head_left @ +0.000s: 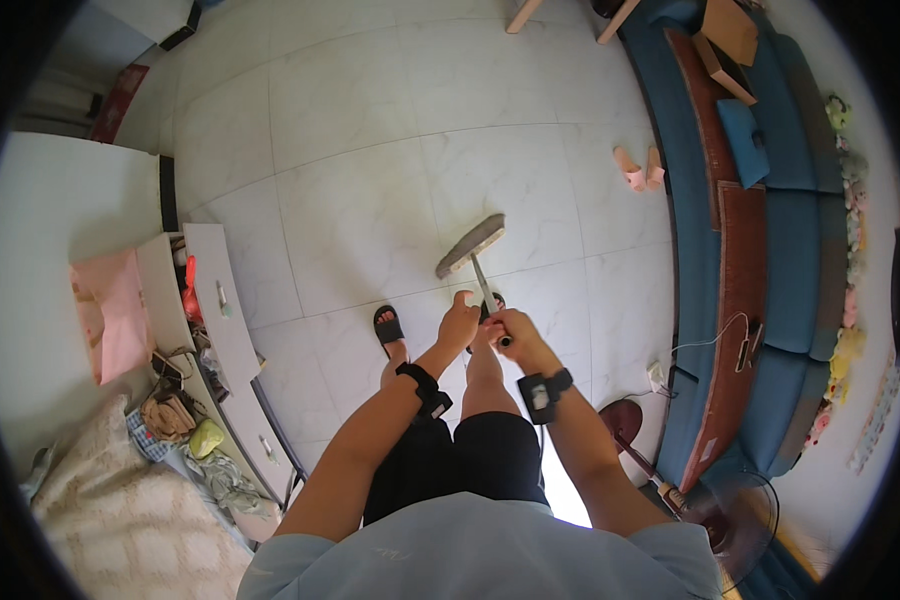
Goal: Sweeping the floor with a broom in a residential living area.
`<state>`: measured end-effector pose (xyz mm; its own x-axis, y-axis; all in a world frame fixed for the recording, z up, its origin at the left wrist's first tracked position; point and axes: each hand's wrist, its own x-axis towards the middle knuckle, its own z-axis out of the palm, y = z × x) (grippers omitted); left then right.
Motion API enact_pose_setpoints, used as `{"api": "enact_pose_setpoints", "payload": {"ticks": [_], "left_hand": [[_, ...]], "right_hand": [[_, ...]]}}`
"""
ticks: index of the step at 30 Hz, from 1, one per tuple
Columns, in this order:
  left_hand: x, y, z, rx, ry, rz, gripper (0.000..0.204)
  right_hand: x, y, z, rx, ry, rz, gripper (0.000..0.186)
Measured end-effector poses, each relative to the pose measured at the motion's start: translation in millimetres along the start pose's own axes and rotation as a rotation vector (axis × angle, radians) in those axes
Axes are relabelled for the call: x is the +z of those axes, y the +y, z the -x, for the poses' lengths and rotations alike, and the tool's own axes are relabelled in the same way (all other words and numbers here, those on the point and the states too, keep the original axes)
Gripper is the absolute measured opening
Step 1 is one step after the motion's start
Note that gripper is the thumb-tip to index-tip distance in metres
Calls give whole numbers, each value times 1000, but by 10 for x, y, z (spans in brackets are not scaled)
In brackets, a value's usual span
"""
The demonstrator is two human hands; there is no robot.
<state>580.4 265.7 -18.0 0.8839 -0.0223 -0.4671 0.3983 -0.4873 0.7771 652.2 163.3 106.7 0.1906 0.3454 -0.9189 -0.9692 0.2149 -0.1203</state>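
Note:
A broom [470, 247] with a wide grey head rests on the floor tiles ahead of my feet, its head slanting up to the right. Its thin handle [482, 280] runs back toward me. My right hand [511, 333] is closed around the handle near its dark end. Just left of the handle is my left hand [458, 320], loosely open with the fingers partly spread; it appears apart from the handle. Each wrist wears a black strap with a small device.
On the right stands a blue sofa [795, 215] with a brown mat, a cardboard box and a blue cushion. Pink slippers [631, 170] lie before it; a fan [725, 525] stands at the lower right. Open drawers [220, 300] jut out on the left beside a bed [105, 480].

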Motion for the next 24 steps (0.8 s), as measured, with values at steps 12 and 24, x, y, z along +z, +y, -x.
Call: {"api": "enact_pose_setpoints", "payload": {"ticks": [12,24], "left_hand": [[647,1153,-324,-203,445,389,31],[1292,1935,-763,-87,124,332,38]], "right_hand": [[-1043,-637,234,17,118,94,16],[-2174,-992,1536,-143,63,58,22]]}}
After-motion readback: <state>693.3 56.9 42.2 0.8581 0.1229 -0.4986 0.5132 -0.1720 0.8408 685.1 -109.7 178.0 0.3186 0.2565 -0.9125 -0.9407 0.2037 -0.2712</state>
